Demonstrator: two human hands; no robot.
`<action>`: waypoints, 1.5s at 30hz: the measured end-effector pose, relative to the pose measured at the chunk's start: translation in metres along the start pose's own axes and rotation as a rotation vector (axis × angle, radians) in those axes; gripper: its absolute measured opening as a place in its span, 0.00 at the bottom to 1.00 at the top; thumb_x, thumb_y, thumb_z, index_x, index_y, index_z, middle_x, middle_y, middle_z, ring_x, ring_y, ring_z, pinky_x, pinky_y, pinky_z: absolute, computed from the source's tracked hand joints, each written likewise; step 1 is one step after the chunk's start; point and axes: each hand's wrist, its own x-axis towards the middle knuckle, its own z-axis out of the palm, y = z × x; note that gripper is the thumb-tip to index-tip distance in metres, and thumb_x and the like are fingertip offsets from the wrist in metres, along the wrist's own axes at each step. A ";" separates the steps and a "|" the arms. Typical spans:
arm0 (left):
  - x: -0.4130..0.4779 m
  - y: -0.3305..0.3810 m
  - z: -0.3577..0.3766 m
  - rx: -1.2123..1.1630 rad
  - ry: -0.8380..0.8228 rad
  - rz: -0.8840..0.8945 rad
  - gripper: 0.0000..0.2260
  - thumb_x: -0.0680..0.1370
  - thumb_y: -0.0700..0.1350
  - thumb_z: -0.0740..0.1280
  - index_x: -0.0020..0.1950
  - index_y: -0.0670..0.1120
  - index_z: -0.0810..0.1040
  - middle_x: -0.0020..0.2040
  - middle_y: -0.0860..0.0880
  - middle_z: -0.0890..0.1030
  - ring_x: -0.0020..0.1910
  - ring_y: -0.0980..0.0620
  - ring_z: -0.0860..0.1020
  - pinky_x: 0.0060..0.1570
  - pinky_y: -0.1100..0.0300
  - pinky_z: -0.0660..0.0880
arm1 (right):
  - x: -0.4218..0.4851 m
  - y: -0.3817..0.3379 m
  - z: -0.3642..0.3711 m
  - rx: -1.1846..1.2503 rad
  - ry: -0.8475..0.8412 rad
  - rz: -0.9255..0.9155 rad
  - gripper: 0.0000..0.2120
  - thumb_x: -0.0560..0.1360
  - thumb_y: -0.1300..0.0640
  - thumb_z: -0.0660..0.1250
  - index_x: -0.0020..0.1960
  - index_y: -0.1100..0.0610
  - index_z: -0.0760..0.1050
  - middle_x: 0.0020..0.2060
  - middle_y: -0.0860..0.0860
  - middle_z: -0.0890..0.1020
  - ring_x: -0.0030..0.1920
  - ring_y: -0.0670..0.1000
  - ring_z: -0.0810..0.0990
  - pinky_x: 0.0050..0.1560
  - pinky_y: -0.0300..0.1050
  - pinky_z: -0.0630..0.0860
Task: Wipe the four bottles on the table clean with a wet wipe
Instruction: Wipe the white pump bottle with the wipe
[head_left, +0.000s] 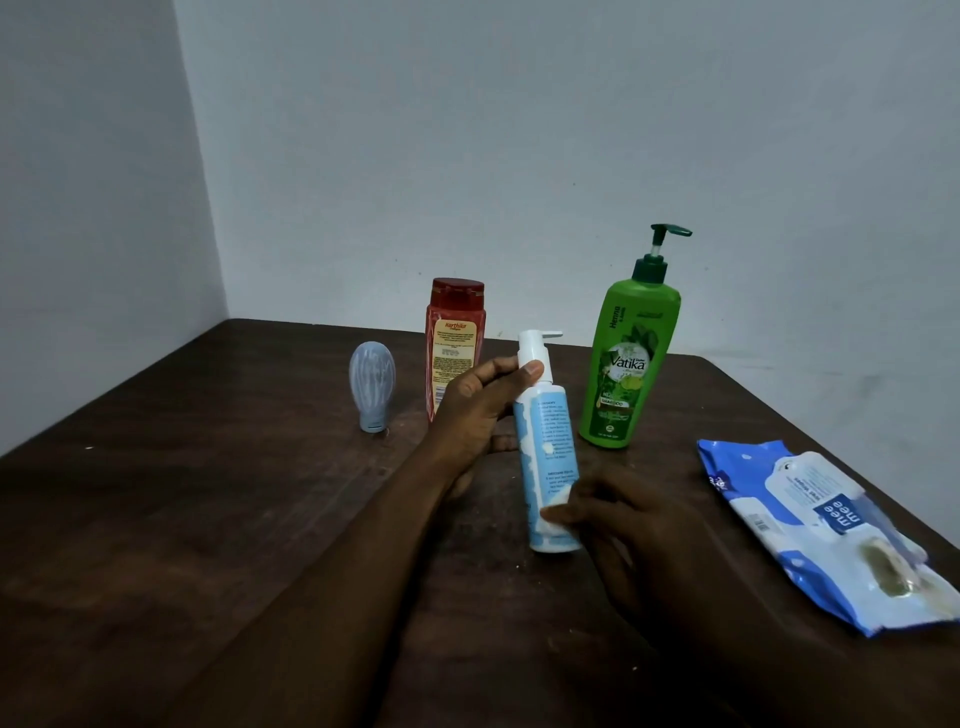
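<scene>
Wiping step was in hand on the white-and-blue pump bottle (545, 457), lifted off the counter (208, 519) and tilted, pump end away from the person. Left hand (478, 410) had its grip clamped round the bottle's neck just under the pump, thumb on top. Right hand (613, 525) was down at the bottle's lower body, fingers pressed on it; a small pale patch at the fingertips looked like the wet wipe (555, 503), too blurred to be sure, so whether that grip was closed on a wipe or just on the bottle, cannot tell.

Other three bottles stood upright behind: small grey-blue bottle (372, 387) at left resting on its cap, red bottle (455, 343) partly hidden by the left hand, green pump bottle (629, 358) at right. Contents not visible; all opaque and capped.

Wipes pack (826, 530) lay flat on the right side, flap seemingly shut.

Judgement: next move likely called for rotating the bottle with the left hand to reach unwiped sides, then setting it upright.
</scene>
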 end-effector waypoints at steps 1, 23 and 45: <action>0.000 0.000 0.000 -0.001 0.001 0.001 0.07 0.77 0.51 0.71 0.53 0.51 0.81 0.49 0.48 0.86 0.45 0.53 0.83 0.35 0.59 0.78 | -0.006 0.001 0.001 0.011 -0.036 0.006 0.15 0.67 0.60 0.77 0.53 0.52 0.84 0.51 0.48 0.80 0.49 0.45 0.82 0.54 0.27 0.71; 0.003 -0.005 0.004 -0.147 -0.144 -0.003 0.19 0.84 0.53 0.53 0.57 0.45 0.80 0.48 0.49 0.84 0.48 0.54 0.80 0.53 0.56 0.75 | 0.006 0.006 0.016 0.131 0.139 0.127 0.09 0.75 0.57 0.68 0.53 0.57 0.84 0.47 0.50 0.81 0.49 0.39 0.76 0.54 0.21 0.69; 0.004 -0.005 0.003 -0.100 -0.154 -0.014 0.16 0.71 0.56 0.68 0.53 0.48 0.76 0.50 0.47 0.84 0.49 0.48 0.82 0.55 0.45 0.78 | 0.028 0.013 0.001 0.067 0.028 0.089 0.07 0.75 0.59 0.72 0.53 0.56 0.84 0.47 0.49 0.81 0.46 0.43 0.79 0.49 0.30 0.71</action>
